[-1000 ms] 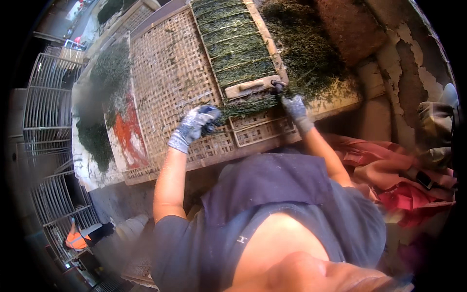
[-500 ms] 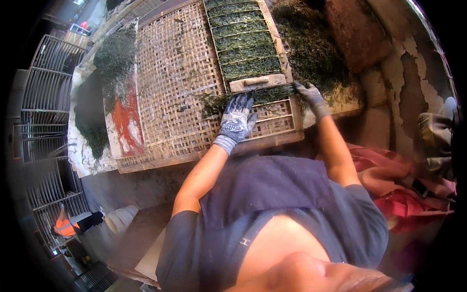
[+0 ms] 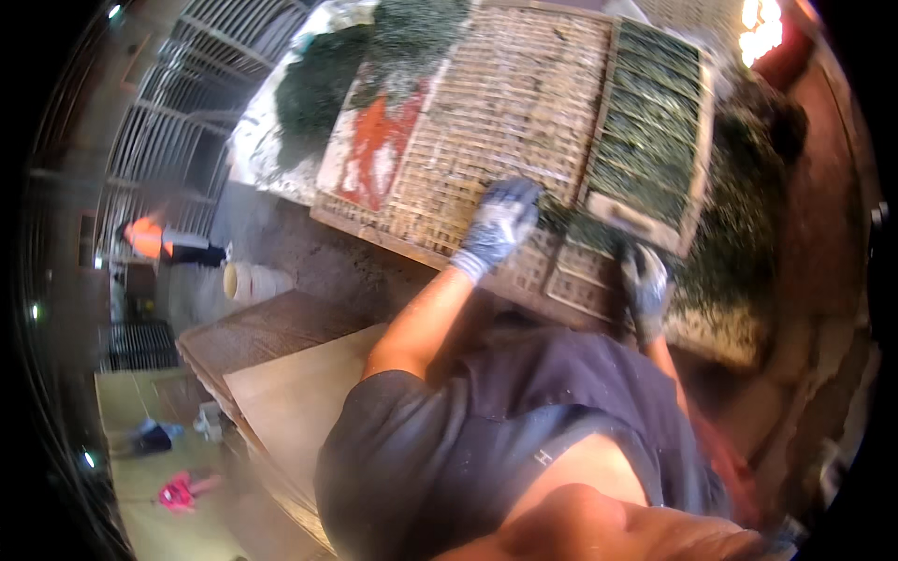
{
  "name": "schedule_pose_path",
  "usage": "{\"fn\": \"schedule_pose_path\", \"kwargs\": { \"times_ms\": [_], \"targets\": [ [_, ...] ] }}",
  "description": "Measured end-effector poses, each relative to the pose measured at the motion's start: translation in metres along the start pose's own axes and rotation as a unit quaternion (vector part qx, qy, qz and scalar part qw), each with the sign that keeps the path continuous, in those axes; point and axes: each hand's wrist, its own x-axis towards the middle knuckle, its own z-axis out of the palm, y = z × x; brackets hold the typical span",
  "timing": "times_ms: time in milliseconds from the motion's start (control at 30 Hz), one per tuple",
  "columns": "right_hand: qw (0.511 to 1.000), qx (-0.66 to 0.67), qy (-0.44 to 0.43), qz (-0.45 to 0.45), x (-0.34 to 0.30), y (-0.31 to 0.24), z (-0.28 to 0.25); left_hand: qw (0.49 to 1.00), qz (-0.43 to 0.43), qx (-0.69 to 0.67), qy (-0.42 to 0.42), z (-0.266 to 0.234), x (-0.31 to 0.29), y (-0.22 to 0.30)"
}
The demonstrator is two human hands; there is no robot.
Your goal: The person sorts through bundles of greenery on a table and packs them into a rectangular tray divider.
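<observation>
My left hand [image 3: 507, 222], in a grey-and-white work glove, lies on the woven slatted mat [image 3: 468, 122] beside loose dark green strands [image 3: 554, 217]. Its fingers look stretched out, though blurred. My right hand [image 3: 645, 285], also gloved, is at the lower end of a slatted wooden frame [image 3: 703, 154], fingers apart, touching or just above the green strands there. Stringy green material resembling seaweed [image 3: 645, 112] fills the frame's upper part between crossbars. A pale flat block with a raised handle [image 3: 633, 221] rests across the frame, just beyond my right hand.
Heaps of green strands lie right of the frame [image 3: 725, 234] and at the far left [image 3: 323, 79], near a red-stained white board [image 3: 374, 140]. Brown boards [image 3: 271, 327] stand at lower left. A person in an orange vest [image 3: 145, 237] is farther off, near metal racks [image 3: 159, 150].
The view has swung, so the table sits farther right. My left hand has moved off the frame leftward onto the mat; my right hand has come from the frame's right edge inward over its lower end.
</observation>
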Motion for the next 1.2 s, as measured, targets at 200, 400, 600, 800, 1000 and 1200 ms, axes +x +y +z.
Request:
{"fn": "schedule_pose_path", "kwargs": {
  "times_ms": [200,400,600,800,1000,1200],
  "targets": [
    [0.985,-0.169,0.007,-0.036,-0.022,0.042,0.040,0.809,-0.504,0.244,0.175,-0.045,-0.124,-0.242],
    [0.967,-0.251,0.030,-0.034,-0.026,0.039,0.034,0.800,-0.547,0.218,0.117,-0.049,-0.042,-0.393],
    [0.951,-0.303,0.018,-0.064,-0.015,0.040,0.045,0.877,-0.406,0.207,0.153,-0.065,0.082,-0.509],
    [0.925,-0.372,0.001,-0.078,-0.036,0.051,0.034,0.967,-0.214,-0.025,0.136,-0.060,0.098,-0.437],
    [0.946,-0.322,0.016,0.035,-0.036,0.037,0.034,0.936,-0.338,-0.089,0.036,-0.077,0.107,-0.475],
    [0.943,-0.325,0.011,0.078,-0.026,0.013,0.037,0.682,-0.384,-0.595,0.184,-0.121,0.093,-0.450]
  ]
}}
